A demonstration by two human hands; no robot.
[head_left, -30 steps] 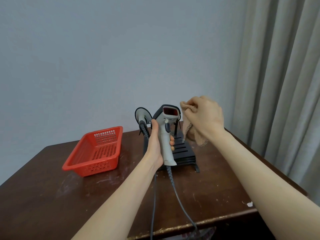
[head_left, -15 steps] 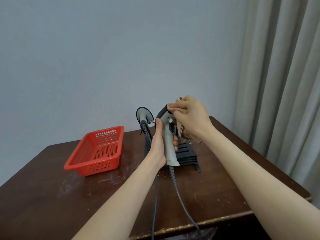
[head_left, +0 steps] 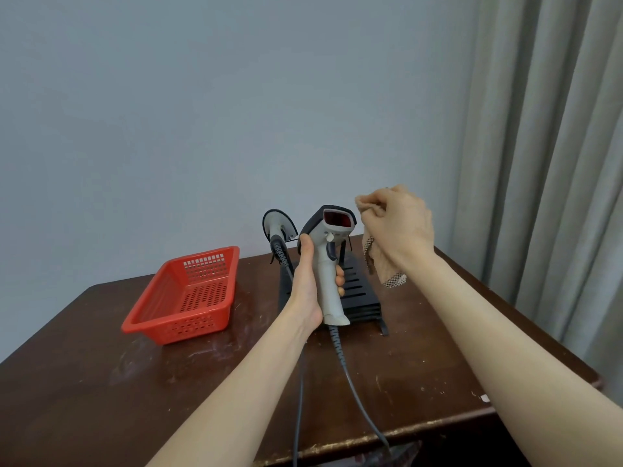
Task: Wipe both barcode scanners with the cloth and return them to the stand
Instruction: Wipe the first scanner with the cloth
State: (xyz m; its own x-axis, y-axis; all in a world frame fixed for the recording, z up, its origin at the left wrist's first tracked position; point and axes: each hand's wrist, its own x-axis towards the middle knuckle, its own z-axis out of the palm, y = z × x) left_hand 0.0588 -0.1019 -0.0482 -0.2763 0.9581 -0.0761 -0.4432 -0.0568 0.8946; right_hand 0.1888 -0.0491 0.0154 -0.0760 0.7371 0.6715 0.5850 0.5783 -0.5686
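Observation:
My left hand (head_left: 308, 281) grips the handle of a grey-and-black barcode scanner (head_left: 328, 251), held upright above the table with its red window facing me. My right hand (head_left: 397, 227) is closed on a beige cloth (head_left: 382, 267) that hangs down below the fist, just right of the scanner head and not touching it. Behind my left hand, the second scanner (head_left: 278, 227) sits on the black slotted stand (head_left: 359, 294), its head turned away. Both scanner cables run down past the table's front edge.
A red perforated plastic basket (head_left: 183, 298) sits on the left part of the dark wooden table (head_left: 135, 399). Grey curtains (head_left: 546, 163) hang at the right, close to the table's right edge. A plain wall is behind.
Half a second ago my right hand pressed the cloth on the scanner head; now it has drawn back to the right, exposing the red window. The left hand kept its hold.

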